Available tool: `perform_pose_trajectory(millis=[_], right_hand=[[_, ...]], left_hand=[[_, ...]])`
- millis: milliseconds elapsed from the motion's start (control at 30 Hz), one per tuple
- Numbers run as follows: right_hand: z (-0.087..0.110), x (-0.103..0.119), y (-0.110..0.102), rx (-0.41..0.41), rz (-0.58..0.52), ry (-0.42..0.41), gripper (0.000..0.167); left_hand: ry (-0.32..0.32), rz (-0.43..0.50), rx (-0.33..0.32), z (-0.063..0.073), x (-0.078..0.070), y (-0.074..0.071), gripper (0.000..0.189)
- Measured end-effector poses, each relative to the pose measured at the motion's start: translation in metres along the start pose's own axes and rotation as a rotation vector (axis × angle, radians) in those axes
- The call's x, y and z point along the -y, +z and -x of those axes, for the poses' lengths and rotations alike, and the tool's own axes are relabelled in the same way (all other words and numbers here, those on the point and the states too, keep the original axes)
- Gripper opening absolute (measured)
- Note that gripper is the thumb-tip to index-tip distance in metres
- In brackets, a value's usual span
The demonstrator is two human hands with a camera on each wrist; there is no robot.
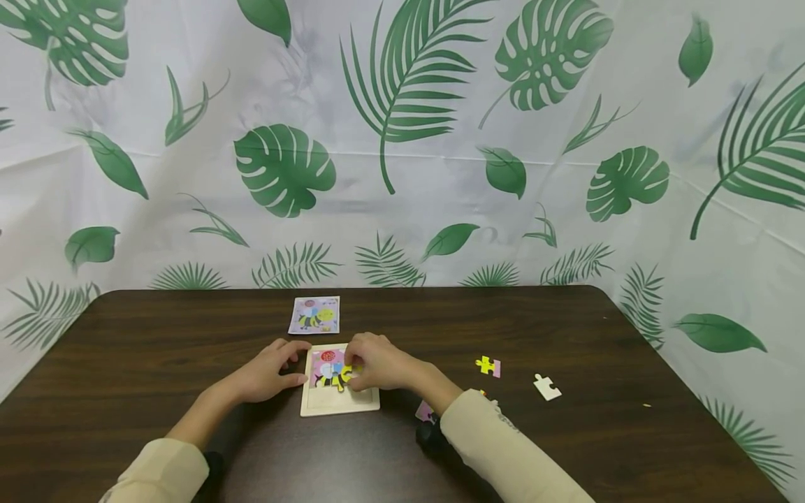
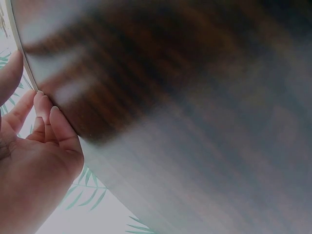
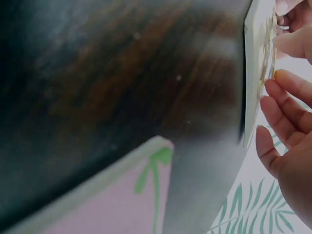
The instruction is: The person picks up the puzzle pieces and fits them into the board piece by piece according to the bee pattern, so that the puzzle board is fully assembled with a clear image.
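A light wooden puzzle tray lies on the table with a partly assembled bee picture inside; bare wood shows along its near side. My left hand rests its thumb and fingers against the tray's left edge, spread apart. In the left wrist view, those fingertips touch the thin rim. My right hand reaches over the right part of the tray and pinches a yellow puzzle piece between thumb and fingers. Its knuckles partly hide that piece and the tray's upper right corner.
A printed bee picture card lies beyond the tray. To the right are a yellow-and-pink puzzle piece and a pale blank-faced piece. Beside the right forearm lies a pink piece, partly covered. A leaf-patterned cloth hangs behind the table.
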State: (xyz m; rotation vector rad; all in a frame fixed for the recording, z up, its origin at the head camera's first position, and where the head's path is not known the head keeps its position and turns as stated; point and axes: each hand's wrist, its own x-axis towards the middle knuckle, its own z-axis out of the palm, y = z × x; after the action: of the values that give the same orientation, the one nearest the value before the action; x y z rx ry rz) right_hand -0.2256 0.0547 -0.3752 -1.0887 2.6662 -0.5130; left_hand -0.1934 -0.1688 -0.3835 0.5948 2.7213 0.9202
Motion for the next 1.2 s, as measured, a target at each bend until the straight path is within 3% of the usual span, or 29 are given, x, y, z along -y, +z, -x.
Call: perform_pose_trajectory(millis=[600,1200], right_hand=[[-0.0003,0.0013,0.0011,-0.007,0.025,0.024,0.02],[0.0,-0.0013,0.0024,-0.001,0.026,-0.014,0.024]], left_hand=[[0.005,-0.003,0.004,-0.0016,0.0027,0.0005,0.05],[0.005,-0.007,-0.002,-0.0006,0.0027,0.0022,0.049]])
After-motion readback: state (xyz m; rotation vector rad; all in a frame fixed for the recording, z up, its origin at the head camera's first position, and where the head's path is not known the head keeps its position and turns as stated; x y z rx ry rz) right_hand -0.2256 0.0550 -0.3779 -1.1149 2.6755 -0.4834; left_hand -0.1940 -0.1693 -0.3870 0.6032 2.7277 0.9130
